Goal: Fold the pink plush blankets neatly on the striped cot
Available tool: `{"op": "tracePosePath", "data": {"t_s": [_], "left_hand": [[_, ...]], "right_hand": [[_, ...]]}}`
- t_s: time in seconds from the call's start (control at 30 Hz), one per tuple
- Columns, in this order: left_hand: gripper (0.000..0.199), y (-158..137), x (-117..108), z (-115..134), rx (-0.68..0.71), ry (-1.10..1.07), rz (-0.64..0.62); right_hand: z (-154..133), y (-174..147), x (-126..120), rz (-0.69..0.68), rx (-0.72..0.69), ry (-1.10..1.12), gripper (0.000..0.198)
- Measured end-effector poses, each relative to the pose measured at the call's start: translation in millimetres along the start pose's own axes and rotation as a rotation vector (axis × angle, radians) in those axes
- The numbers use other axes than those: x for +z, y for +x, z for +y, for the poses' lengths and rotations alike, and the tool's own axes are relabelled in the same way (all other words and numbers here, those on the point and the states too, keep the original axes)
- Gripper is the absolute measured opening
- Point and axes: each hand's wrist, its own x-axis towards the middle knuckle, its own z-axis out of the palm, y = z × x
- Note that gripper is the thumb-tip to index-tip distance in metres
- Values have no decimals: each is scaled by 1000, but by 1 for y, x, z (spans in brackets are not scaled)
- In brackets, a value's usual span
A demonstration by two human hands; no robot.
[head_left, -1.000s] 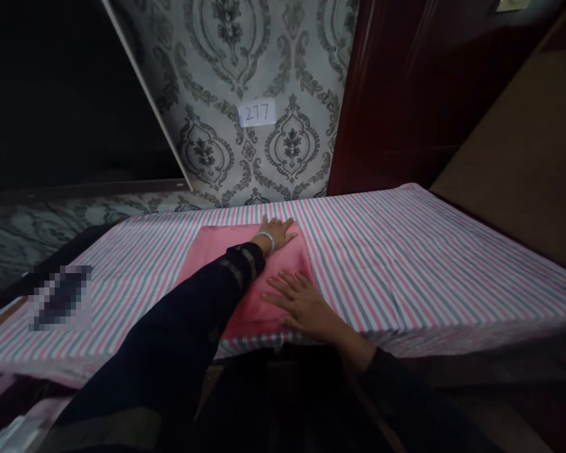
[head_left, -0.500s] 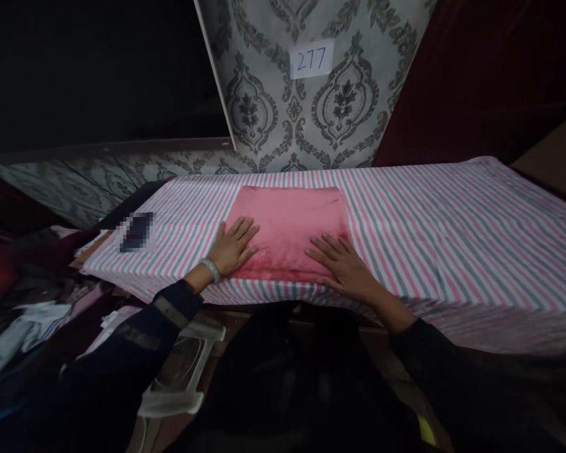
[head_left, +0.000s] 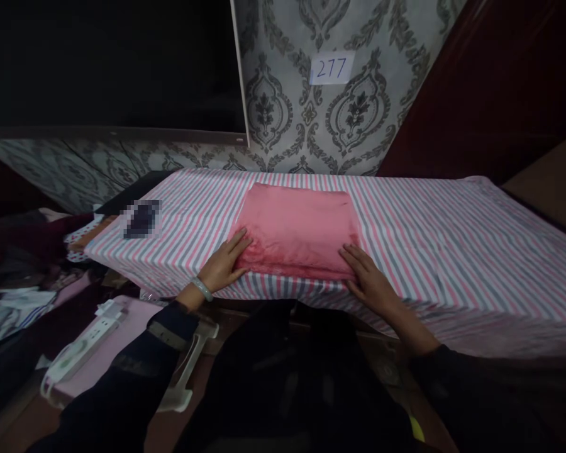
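Note:
A flat rectangular piece of pink plush cloth [head_left: 299,226], seemingly folded in layers at its front edge, lies on a striped tablecloth [head_left: 405,239]. My left hand [head_left: 221,261], with a pale bangle at the wrist, rests at the cloth's left front corner; its fingers are stretched out over the edge. At the right front corner, my right hand [head_left: 370,280] touches the plush with straight fingers on top and the thumb low by the front edge. Neither hand is closed round the cloth.
A pixelated dark object [head_left: 141,219] lies at the table's left end. Behind are a large dark screen [head_left: 113,63] and a wall paper marked 277 [head_left: 331,68]. Lower left, a power strip [head_left: 85,343] sits on a pink surface, near piled clothes [head_left: 14,314].
Both hands have slid outward from the cloth's top to its left and right front corners. The view has shifted slightly, bringing the power strip into sight.

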Motion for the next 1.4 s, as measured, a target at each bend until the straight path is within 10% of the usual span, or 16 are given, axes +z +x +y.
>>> {"op": "tracePosePath", "data": {"t_s": [0.8, 1.13, 1.4], "left_hand": [[63, 15, -11, 4, -145, 131, 151], [39, 111, -139, 21, -153, 101, 447], [51, 188, -210, 7, -374, -556, 538]], "right_hand": [[3, 20, -12, 175, 24, -66, 64], [5, 120, -113, 560, 220, 168, 25], [23, 189, -192, 750, 251, 439, 28]]}}
